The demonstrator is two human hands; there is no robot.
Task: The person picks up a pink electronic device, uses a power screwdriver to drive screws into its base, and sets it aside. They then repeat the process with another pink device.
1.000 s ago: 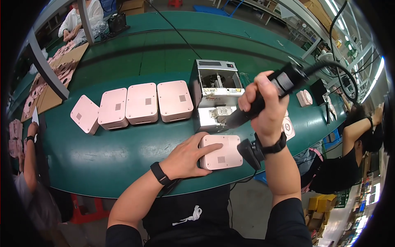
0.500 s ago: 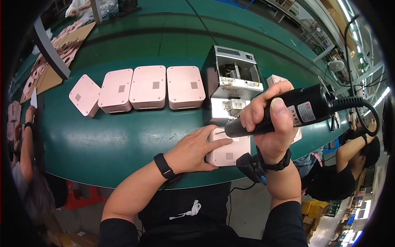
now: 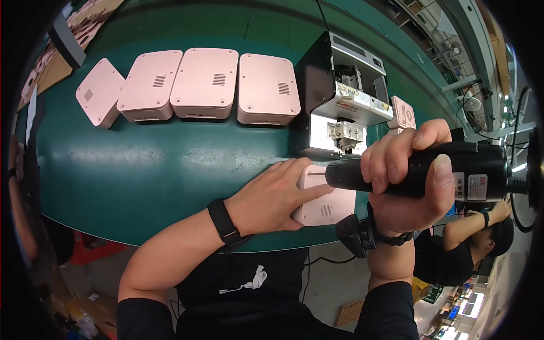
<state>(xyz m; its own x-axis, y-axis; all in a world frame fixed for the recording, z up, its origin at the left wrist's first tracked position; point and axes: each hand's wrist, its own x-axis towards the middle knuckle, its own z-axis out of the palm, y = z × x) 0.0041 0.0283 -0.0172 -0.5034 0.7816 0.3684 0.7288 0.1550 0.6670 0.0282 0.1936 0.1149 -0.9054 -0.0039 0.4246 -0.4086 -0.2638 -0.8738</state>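
Note:
A pale pink plastic box [image 3: 339,211] with a small slotted grille lies near the table's front edge. My left hand [image 3: 265,195] grips it from the left side, fingers over the far edge and one digit lying across its top. In my right hand [image 3: 405,184] is a black electric screwdriver [image 3: 481,170], fingers wrapped round its body. Its thin bit [image 3: 317,174] points to the box's far left corner and seems to meet a hole there; the exact contact is too small to tell.
Beyond the box stands a screw feeder machine [image 3: 357,105]. Several similar pink boxes [image 3: 204,85] form a row at the far left on the green table [image 3: 136,187]. More pink parts [image 3: 402,113] sit right of the machine. Another person [image 3: 459,243] works at the right.
The whole view has shifted, and the row of boxes appears larger. My right hand has swung the screwdriver to a more level line in the picture. The bit stays at the same box corner.

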